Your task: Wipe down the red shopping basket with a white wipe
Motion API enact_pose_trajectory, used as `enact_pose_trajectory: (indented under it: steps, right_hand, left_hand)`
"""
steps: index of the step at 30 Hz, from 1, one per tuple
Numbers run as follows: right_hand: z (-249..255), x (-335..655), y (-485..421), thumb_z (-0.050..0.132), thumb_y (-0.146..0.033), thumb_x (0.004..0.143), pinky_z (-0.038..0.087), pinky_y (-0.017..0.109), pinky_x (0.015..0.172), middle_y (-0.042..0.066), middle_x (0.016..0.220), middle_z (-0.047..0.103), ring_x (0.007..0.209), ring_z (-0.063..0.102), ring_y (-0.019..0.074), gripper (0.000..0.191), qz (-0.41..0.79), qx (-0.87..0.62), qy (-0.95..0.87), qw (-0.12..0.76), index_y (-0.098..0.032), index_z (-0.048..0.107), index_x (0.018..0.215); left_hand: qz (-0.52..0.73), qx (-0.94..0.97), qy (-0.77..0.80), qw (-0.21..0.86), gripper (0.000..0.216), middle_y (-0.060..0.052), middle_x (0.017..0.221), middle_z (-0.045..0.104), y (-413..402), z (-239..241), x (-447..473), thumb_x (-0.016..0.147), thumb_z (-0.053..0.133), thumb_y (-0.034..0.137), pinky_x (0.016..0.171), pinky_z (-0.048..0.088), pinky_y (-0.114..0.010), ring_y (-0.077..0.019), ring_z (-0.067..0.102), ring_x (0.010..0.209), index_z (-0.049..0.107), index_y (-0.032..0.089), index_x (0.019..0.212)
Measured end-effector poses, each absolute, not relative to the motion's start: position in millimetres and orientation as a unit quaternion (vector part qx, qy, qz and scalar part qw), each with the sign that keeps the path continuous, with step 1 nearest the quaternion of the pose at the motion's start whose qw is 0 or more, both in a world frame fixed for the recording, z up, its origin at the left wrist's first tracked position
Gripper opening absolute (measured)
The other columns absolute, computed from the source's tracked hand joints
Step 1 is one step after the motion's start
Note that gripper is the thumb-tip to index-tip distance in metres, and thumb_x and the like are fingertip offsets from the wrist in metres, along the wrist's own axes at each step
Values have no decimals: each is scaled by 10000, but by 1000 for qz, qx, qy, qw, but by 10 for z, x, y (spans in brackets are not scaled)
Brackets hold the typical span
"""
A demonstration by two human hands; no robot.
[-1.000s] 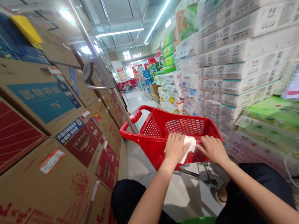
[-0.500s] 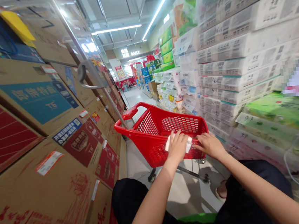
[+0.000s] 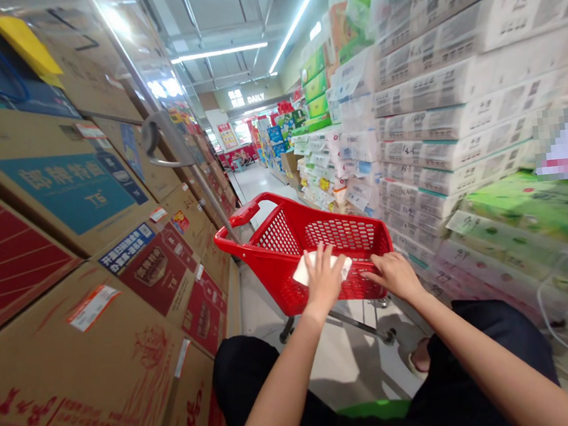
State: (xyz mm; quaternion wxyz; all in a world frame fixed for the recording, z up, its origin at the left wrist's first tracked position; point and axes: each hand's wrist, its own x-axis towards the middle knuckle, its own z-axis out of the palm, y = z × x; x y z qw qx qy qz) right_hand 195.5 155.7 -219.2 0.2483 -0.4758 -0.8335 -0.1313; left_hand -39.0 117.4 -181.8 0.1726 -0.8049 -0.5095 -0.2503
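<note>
A red plastic shopping cart (image 3: 269, 262) with perforated sides stands in front of me, tilted in my view, its handle to the left. My left hand (image 3: 325, 281) presses a white cloth (image 3: 301, 273) against the near side of the basket, fingers spread over it. Whether it is fabric or paper I cannot tell. Farther right, my right hand (image 3: 396, 274) curls over the basket's rim near its right corner. The basket shows nothing lying in the part I can see.
Cardboard cartons (image 3: 78, 367) are stacked along the left, beside a metal pole (image 3: 206, 193). Wrapped white packs (image 3: 426, 125) and green packs (image 3: 539, 202) rise on the right. My knees flank a green seat (image 3: 376, 410). The aisle floor (image 3: 261, 180) runs ahead.
My left hand has slid left along the basket's side with the white cloth. My right hand stays at the rim, and the cart appears nearly unmoved.
</note>
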Motion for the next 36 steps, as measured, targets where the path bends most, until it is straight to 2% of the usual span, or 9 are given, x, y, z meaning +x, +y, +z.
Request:
enact_pose_trajectory:
  steps: [3,6,9,12,15,19,23,29,36]
  right_hand:
    - [-2209,1977,1610,457,-578,931,334,324,781,43,700,629,727,555,209,385,-117,-481,-832,253,-226,537,796]
    - [-2224,1961,1639,470,-598,917,337,326,774,45,705,629,737,557,215,396,-112,-491,-826,253,-227,540,799]
    - [-2230,1916,1616,468,-584,923,342,331,788,52,723,640,757,564,222,380,-116,-499,-821,253,-223,547,832]
    - [-2230,1888,1576,466,-553,933,345,335,800,62,736,648,770,569,226,355,-122,-499,-819,254,-220,551,841]
    - [-2230,1907,1561,469,-553,930,344,339,796,64,732,647,763,568,227,357,-129,-500,-819,251,-220,554,832]
    - [-2228,1968,1575,467,-583,923,341,326,768,49,713,637,748,565,218,381,-130,-490,-824,252,-226,541,813]
    - [-2229,1983,1578,466,-568,930,342,323,765,50,730,643,763,563,219,366,-134,-490,-821,260,-230,536,808]
    - [-2218,1890,1557,478,-581,922,344,324,758,60,724,631,763,547,227,378,-140,-507,-808,266,-229,535,797]
    - [-2213,1894,1563,454,-581,932,341,327,759,67,728,631,771,548,231,384,-136,-512,-808,257,-224,545,822]
  left_hand:
    - [-269,-756,-564,197,490,-75,1585,273,1208,-1758,-706,877,549,126,1152,139,-696,-352,112,1494,553,343,1317]
    - [-275,-740,-580,203,511,-90,1556,322,1179,-1746,-789,876,537,118,1167,143,-674,-341,169,1483,537,331,1340]
    - [-293,-746,-569,186,485,-143,1497,390,1111,-1793,-596,882,590,264,1173,125,-672,-359,214,1462,517,251,1361]
    - [-297,-766,-544,169,556,-176,1447,433,1062,-1855,-326,866,628,419,1165,131,-683,-381,245,1442,503,204,1363]
    - [-280,-773,-544,168,485,-162,1376,505,1077,-1873,-213,876,625,324,1161,160,-682,-360,327,1407,517,210,1334]
    - [-231,-817,-499,175,424,-97,1347,562,1162,-1822,-419,928,487,143,1201,235,-552,-256,424,1368,523,262,1333]
    - [-217,-821,-492,191,494,-62,1494,450,1220,-1794,-806,943,393,89,1217,237,-501,-206,317,1445,467,272,1396]
    - [-286,-723,-597,197,623,-95,1590,286,1206,-1985,-746,878,382,10,1216,204,-551,-238,164,1497,382,216,1466]
    - [-249,-815,-491,180,608,-53,1598,276,1101,-2144,-212,949,388,113,1222,240,-485,-202,185,1493,273,263,1527]
